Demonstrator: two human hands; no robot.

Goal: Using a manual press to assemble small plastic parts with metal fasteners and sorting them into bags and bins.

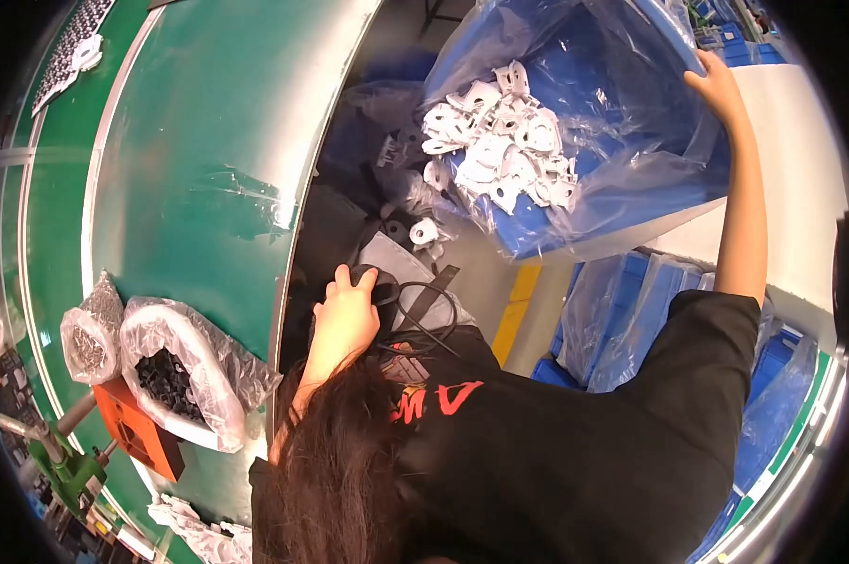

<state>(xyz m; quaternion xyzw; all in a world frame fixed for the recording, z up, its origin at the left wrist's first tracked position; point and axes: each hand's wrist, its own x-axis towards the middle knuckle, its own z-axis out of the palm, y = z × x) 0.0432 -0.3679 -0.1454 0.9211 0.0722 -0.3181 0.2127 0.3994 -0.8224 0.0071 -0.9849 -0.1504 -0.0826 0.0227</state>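
My right hand [718,89] is closed over the upper right rim of a tilted blue plastic bin [622,56]. A clear plastic liner bag [622,127] lines the bin and spills over its near edge. Inside, white plastic parts [499,141] lie heaped toward the left side. My left hand [344,315] is down beside the bench edge, its fingers bent over a dark thing that I cannot make out. Right of it runs a looped black cable [429,315]. A white round part [424,232] sits beyond that hand, below the bin.
The green-topped bench [208,122] on the left carries a clear bag of small black parts [171,381], a bag of small metallic pieces [91,343] and an orange block [142,428]. Blue bins with plastic liners [612,310] stand at right. A yellow line [516,315] crosses the floor.
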